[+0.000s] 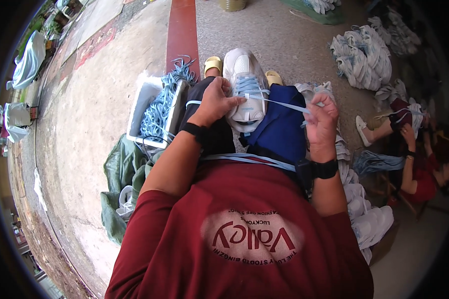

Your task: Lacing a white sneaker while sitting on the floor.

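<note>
A white sneaker (242,64) with light blue lacing lies between my knees, its toe pointing away from me. My left hand (215,102) is closed at the sneaker's left edge, with the thumb across the tongue; its fingertips are partly hidden. From the right side of the sneaker a light blue shoelace (287,105) runs taut to my right hand (322,122), which pinches it between thumb and fingers above my right thigh. Another stretch of light blue lace crosses my left thigh, and more laces lie across my lap.
At my left stands a white box (135,119) of loose blue laces (157,117), beside a green sack (118,172). White shoes (366,219) are heaped along my right side. Farther right, a person in red (419,177) sits near another shoe pile (361,57).
</note>
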A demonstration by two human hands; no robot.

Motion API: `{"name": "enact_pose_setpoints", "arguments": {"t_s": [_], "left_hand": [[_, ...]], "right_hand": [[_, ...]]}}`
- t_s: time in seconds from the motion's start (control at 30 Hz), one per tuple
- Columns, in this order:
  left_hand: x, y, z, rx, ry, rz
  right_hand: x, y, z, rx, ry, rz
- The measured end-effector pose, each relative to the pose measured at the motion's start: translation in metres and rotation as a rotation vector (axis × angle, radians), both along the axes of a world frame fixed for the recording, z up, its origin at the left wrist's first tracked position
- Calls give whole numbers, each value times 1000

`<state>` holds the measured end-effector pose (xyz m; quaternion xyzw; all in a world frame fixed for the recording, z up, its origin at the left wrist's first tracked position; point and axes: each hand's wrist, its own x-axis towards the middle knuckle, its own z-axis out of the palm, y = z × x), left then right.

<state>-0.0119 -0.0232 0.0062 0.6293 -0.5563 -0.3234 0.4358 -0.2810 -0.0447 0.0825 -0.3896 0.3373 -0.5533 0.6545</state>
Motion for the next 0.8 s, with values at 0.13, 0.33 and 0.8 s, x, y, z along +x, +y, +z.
{"name": "enact_pose_setpoints", "arguments": {"t_s": [0.13, 0.33, 0.8], "left_hand": [[-10, 9, 21, 14, -260, 42], [-12, 27, 37, 52, -344, 3], [50, 48, 40, 30, 201, -145]], "right_hand": [[-11, 2, -19, -46, 470, 160], [28, 4, -24, -310, 952, 151], [68, -6, -20, -621, 1548, 81]]}}
